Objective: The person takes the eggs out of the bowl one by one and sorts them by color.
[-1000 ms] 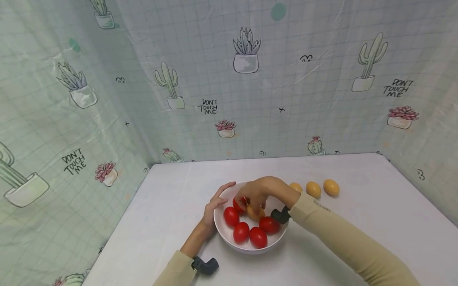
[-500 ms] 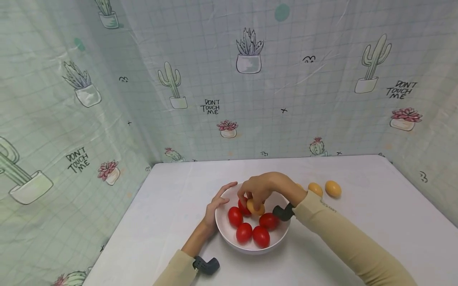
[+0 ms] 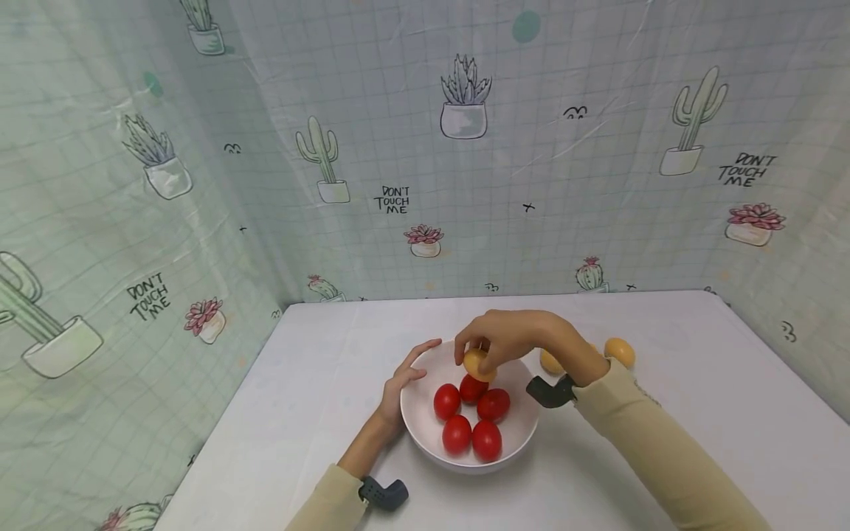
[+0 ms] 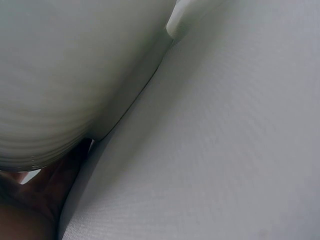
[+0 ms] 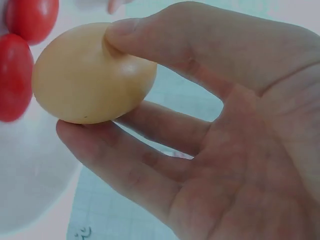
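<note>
"White and smooth is the worktop [image 3: 319,361]. What stands on it?"

"One round bowl [image 3: 522,422], glossy, nearer to the left edge than to the right."

"And the hands?"

"The left hand [image 3: 396,385] holds the bowl's rim, thumb over it. The right hand [image 3: 508,335] pinches a yellow egg [image 5: 90,75] above the bowl, toward its far rim. I judge the step is carrying this egg; in which direction, I cannot tell."

"What does the next move call for?"

"Light, even pressure, I think: its oval surface looks smooth. Also clearance from five shiny red eggs [image 3: 457,434] below. Other yellow eggs [image 3: 620,352] lie toward the worktop's far right corner."
</note>
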`<state>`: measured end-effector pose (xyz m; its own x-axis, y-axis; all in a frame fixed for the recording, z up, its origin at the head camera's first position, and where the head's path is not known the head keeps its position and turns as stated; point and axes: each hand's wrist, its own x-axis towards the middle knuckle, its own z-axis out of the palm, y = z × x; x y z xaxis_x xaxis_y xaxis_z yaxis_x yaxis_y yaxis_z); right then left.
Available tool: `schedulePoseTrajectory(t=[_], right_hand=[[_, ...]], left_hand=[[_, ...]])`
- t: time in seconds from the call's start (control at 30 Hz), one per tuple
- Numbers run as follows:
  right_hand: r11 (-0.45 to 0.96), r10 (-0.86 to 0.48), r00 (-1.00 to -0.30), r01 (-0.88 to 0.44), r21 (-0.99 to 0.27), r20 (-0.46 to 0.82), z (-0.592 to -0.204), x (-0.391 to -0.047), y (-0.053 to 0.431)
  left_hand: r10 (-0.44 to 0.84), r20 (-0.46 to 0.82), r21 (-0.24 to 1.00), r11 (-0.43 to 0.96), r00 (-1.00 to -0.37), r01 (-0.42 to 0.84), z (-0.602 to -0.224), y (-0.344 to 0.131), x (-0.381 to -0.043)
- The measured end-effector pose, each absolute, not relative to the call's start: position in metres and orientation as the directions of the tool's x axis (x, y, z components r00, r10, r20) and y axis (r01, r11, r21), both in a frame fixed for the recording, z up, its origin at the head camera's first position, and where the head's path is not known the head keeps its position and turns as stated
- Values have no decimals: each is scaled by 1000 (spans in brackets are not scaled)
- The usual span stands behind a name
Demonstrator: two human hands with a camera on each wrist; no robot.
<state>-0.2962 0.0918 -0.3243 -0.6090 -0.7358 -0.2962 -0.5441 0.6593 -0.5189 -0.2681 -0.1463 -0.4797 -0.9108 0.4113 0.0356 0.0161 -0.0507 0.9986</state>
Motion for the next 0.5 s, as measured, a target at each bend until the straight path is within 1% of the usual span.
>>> schedulePoseTrajectory(t=[0.27,0.5], right_hand=[[573,-785,-596,-597,-562,-167,-317,-286,123],[551,-768,-634,-584,-596,-89,-320,-276,148]], left_hand=[[414,35,998,-55,-910,13,-481,-147,-268],[419,50,997,-68,-907,23,-482,-147,-270]])
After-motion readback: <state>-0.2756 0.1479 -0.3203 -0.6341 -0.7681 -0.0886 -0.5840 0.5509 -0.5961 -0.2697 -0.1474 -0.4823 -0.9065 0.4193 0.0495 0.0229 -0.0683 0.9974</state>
